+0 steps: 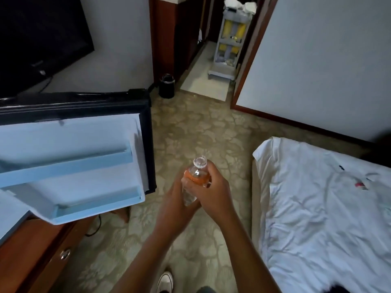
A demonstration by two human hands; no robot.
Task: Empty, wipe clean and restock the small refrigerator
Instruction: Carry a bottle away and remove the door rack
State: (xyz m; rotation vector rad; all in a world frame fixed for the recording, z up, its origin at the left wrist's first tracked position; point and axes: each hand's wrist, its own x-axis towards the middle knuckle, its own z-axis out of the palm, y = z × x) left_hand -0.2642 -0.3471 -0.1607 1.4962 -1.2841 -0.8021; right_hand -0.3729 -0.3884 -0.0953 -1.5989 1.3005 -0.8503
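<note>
The bed (330,208), covered by a rumpled white sheet, fills the right side of the view; a few small items lie on it near the far edge, too small to identify. The patterned carpet (190,132) runs between the bed and the furniture on the left. The small refrigerator door (69,166) stands swung wide open over a wooden cabinet (40,250); both of its moulded door shelves appear empty. The refrigerator interior is outside the view, so its contents and cleanliness cannot be determined. A housekeeping cart (229,39) stands in the doorway beyond, with a small black bin (166,86) near it.

Over the carpet, between door and bed, both hands hold a clear plastic bottle (195,178) with an orange label. The left hand (177,199) is closed around the lower body; the right hand (211,187) is wrapped over the label area just below the neck.

Judgement: the task is mid-way. Whether the bottle is leaving or returning cannot be told; no wiping cloth is visible.
</note>
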